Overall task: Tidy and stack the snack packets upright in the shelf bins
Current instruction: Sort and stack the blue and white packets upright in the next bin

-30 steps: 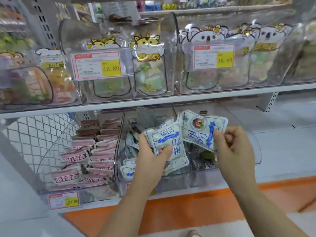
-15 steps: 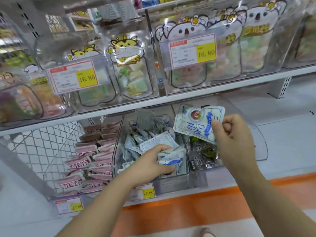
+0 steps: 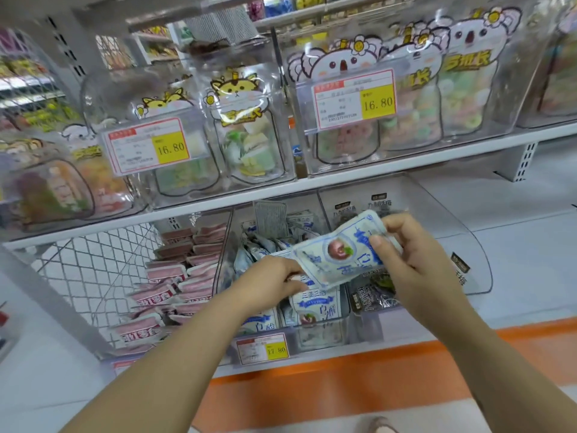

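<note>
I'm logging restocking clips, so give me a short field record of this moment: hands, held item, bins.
right hand: pinches a white-and-blue packet, tilted, above the bins
left hand: low at the middle bin; fingertips hidden behind the held packet, grip unclear
middle bin contents: matching packets, front ones upright, rear ones jumbled
left neighbour: pink packets in stacked rows
right neighbour: dark packets
price tag: 17.80, on the middle bin's front

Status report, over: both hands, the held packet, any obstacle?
Right hand pinches white-blue packet, tilted above middle bin. Left hand low in that bin among stacked packets, grip unclear. In the way: only the left hand.
</note>
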